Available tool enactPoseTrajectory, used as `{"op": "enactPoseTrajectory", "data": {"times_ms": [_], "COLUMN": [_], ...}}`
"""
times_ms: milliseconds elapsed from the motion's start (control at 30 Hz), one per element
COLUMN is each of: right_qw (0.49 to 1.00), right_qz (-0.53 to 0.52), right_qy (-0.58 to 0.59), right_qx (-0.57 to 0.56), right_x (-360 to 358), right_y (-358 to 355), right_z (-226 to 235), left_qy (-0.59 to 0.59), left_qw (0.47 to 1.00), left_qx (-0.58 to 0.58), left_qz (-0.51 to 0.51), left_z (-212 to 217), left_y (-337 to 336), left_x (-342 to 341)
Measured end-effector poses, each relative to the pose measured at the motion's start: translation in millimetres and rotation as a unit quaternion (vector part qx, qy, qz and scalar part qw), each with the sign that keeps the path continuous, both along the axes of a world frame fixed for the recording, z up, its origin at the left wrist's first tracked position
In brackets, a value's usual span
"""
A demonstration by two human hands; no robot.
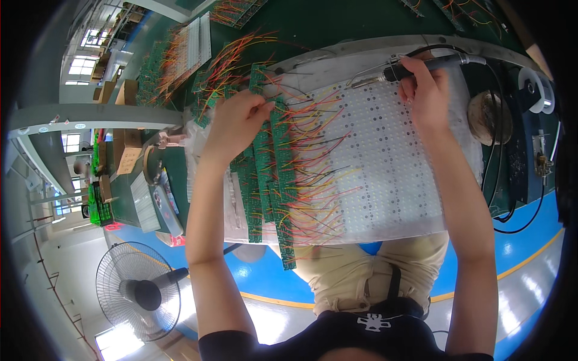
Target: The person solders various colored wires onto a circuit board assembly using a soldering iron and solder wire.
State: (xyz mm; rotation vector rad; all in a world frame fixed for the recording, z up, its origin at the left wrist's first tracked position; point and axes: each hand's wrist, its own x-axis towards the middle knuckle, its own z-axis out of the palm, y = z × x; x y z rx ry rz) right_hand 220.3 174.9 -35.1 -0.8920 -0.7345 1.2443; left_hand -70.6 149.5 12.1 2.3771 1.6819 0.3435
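My right hand [426, 93] grips the dark handle of a soldering iron [394, 73], its metal tip pointing left over the far edge of a white dotted panel [391, 156]. My left hand [238, 123] is closed in a pinch at the far end of long green circuit board strips [282, 162]. Whatever lies between its fingertips is too small to make out. Red, yellow and black wires [319, 162] fan rightward from the strips onto the panel. The near end of one strip hangs past the worktop's front edge.
A solder spool [534, 90] and a round pot-like container [489, 117] stand at the right, near the iron's black cable [501, 150]. More wired boards [174, 57] lie at the far left. A fan [139, 292] stands at lower left, beyond a metal post [102, 117].
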Motion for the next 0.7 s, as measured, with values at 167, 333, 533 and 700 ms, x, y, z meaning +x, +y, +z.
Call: {"op": "enactPoseTrajectory", "data": {"times_ms": [167,333,533,700], "right_qw": [1.000,1.000,1.000,1.000], "right_qz": [0.005,0.012,0.011,0.015], "right_qy": [-0.003,-0.001,0.012,0.010], "right_qx": [-0.005,0.001,-0.008,-0.009], "right_x": [4.1,4.3,4.7,3.7], "right_y": [1.4,1.6,3.7,1.9], "right_z": [-2.2,-2.3,-4.4,-1.5], "left_qy": [-0.062,-0.031,-0.027,-0.066], "left_qw": [0.998,0.995,0.993,0.994], "left_qx": [0.024,0.099,0.103,-0.037], "left_qz": [0.017,-0.007,0.052,0.075], "left_z": [1.4,3.2,3.2,5.9], "left_y": [-3.4,-0.4,-9.4,-28.2], "left_x": [12.2,17.3,19.2,16.4]}}
